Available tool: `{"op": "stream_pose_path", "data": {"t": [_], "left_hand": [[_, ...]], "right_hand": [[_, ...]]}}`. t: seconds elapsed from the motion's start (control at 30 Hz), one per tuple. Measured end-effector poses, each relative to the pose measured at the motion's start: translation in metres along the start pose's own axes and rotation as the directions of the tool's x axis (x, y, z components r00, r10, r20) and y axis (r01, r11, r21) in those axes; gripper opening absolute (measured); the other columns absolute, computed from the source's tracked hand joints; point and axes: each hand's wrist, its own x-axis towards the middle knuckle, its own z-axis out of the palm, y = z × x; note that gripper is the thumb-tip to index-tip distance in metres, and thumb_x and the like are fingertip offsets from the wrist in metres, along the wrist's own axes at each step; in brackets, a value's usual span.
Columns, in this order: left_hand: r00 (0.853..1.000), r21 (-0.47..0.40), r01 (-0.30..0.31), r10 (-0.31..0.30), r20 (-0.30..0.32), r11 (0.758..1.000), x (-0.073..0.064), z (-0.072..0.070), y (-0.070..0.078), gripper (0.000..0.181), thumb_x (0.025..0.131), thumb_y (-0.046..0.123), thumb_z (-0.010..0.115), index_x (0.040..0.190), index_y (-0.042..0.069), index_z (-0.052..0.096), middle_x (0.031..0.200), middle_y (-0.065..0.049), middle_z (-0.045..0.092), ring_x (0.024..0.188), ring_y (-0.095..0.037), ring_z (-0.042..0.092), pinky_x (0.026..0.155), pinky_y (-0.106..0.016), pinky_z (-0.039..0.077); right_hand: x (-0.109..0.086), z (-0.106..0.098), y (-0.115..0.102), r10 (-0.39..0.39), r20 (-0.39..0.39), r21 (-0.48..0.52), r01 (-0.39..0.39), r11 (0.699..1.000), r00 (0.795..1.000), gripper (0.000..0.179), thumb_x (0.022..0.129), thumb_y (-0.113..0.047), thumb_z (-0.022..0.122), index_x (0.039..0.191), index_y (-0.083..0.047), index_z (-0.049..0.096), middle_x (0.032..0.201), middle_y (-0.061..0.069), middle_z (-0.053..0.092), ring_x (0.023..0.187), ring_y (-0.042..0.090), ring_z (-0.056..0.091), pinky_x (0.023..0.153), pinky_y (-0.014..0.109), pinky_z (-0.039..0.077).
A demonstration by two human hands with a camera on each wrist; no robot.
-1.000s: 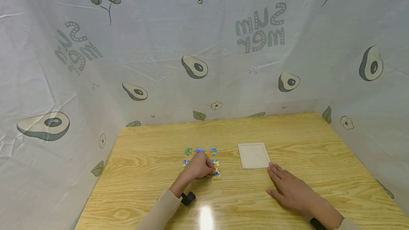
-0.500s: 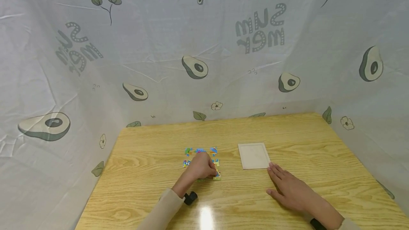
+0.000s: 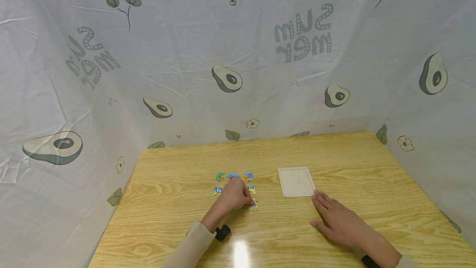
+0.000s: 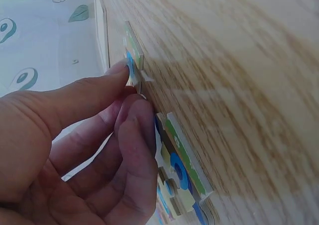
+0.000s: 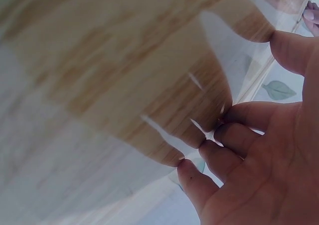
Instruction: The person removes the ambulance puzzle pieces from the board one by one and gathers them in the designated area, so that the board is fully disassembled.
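In the head view my left hand (image 3: 233, 195) reaches over a group of small colourful jigsaw puzzle pieces. Its thumb and forefinger pinch the near right corner piece (image 3: 254, 206); in the left wrist view the thumb tip lies against that puzzle piece (image 4: 134, 43). Another piece (image 4: 182, 158) with a green edge lies just below the curled fingers. The middle of the group is hidden under the hand. My right hand (image 3: 336, 220) rests flat on the table with straight fingers, its fingertips at the near right corner of a pale square puzzle tray (image 3: 296, 182).
Beyond the left hand lies a row of puzzle pieces, among them a green and blue one (image 3: 219, 176) and a blue and orange one (image 3: 248, 176). The wooden table (image 3: 178, 164) ends at a printed cloth (image 3: 186, 53) at the back and sides.
My left hand has shifted slightly to the right and its fingertips have come onto the near right corner piece. The right hand and the tray have stayed in place.
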Motion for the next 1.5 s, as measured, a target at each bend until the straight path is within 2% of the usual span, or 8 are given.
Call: {"op": "stream_pose_path", "data": {"t": [0.17,0.5,0.6,0.8,0.93,1.13,1.33,1.5], "left_hand": [[1.000,0.016,0.002,-0.002,-0.026,1.000,0.001,0.000,0.000,0.027,0.089,0.004,0.079,0.062,0.007,0.076,0.066,0.001,0.072,0.052,-0.005,0.051,0.050,-0.019,0.038],[1.000,-0.030,-0.008,0.007,-0.018,1.000,0.002,-0.001,-0.002,0.029,0.088,0.004,0.081,0.060,0.001,0.075,0.064,-0.006,0.074,0.048,-0.004,0.045,0.047,-0.018,0.031],[1.000,-0.037,-0.017,0.016,-0.024,0.999,0.003,-0.001,-0.002,0.028,0.089,0.004,0.082,0.061,0.001,0.075,0.066,-0.006,0.074,0.050,-0.005,0.045,0.049,-0.019,0.033],[1.000,-0.023,-0.015,0.014,-0.025,1.000,0.003,0.003,-0.003,0.018,0.086,0.007,0.086,0.069,0.006,0.080,0.076,-0.001,0.078,0.059,-0.006,0.057,0.055,-0.020,0.045],[0.999,-0.042,-0.029,0.028,-0.030,0.999,0.000,0.001,-0.005,0.017,0.087,0.007,0.084,0.071,0.005,0.082,0.074,-0.002,0.078,0.058,-0.006,0.056,0.052,-0.020,0.043],[0.993,-0.067,-0.102,0.097,-0.063,0.993,-0.005,-0.016,-0.008,0.019,0.096,0.014,0.077,0.081,0.003,0.082,0.073,-0.010,0.076,0.051,-0.008,0.055,0.047,-0.020,0.040],[0.988,0.021,-0.115,0.116,-0.104,0.993,-0.010,-0.043,-0.011,0.022,0.102,0.027,0.071,0.099,0.008,0.082,0.085,-0.003,0.076,0.065,-0.007,0.060,0.061,-0.026,0.051],[0.981,0.039,-0.130,0.134,-0.141,0.991,-0.012,-0.074,-0.018,0.025,0.104,0.031,0.068,0.110,0.010,0.080,0.091,-0.008,0.078,0.069,-0.009,0.063,0.064,-0.028,0.053]], "right_hand": [[0.001,0.000,0.002,-0.003,-0.015,-0.008,0.003,1.000,1.000,0.072,0.104,-0.048,0.063,0.149,0.008,0.053,0.159,0.027,0.048,0.147,0.044,0.050,0.113,0.059,0.047],[0.002,-0.001,0.001,-0.001,-0.010,-0.001,0.001,1.000,1.000,0.072,0.104,-0.047,0.062,0.149,0.009,0.052,0.159,0.028,0.047,0.147,0.045,0.049,0.113,0.060,0.046],[0.004,-0.001,0.002,-0.002,-0.016,0.001,0.002,1.000,1.000,0.072,0.104,-0.047,0.062,0.149,0.009,0.052,0.159,0.028,0.047,0.147,0.045,0.049,0.114,0.060,0.046],[0.002,0.002,0.002,0.005,0.002,0.008,-0.005,1.000,1.000,0.073,0.104,-0.049,0.061,0.149,0.009,0.052,0.159,0.028,0.047,0.147,0.045,0.049,0.113,0.060,0.046],[0.002,0.004,0.002,0.005,0.007,0.009,-0.005,1.000,1.000,0.074,0.105,-0.049,0.060,0.150,0.008,0.051,0.160,0.028,0.047,0.147,0.045,0.049,0.113,0.060,0.046],[0.005,0.002,0.003,0.020,0.004,0.005,-0.020,1.000,1.000,0.075,0.104,-0.050,0.060,0.151,0.008,0.051,0.161,0.027,0.046,0.148,0.044,0.047,0.114,0.061,0.045],[0.008,-0.002,0.004,0.036,0.015,0.019,-0.036,0.999,0.999,0.076,0.102,-0.052,0.062,0.150,0.007,0.052,0.162,0.032,0.041,0.146,0.048,0.049,0.112,0.060,0.047],[0.009,-0.008,0.004,0.049,-0.005,0.064,-0.049,0.997,0.999,0.079,0.101,-0.051,0.065,0.154,0.004,0.048,0.165,0.033,0.034,0.147,0.050,0.045,0.110,0.061,0.048]]}}
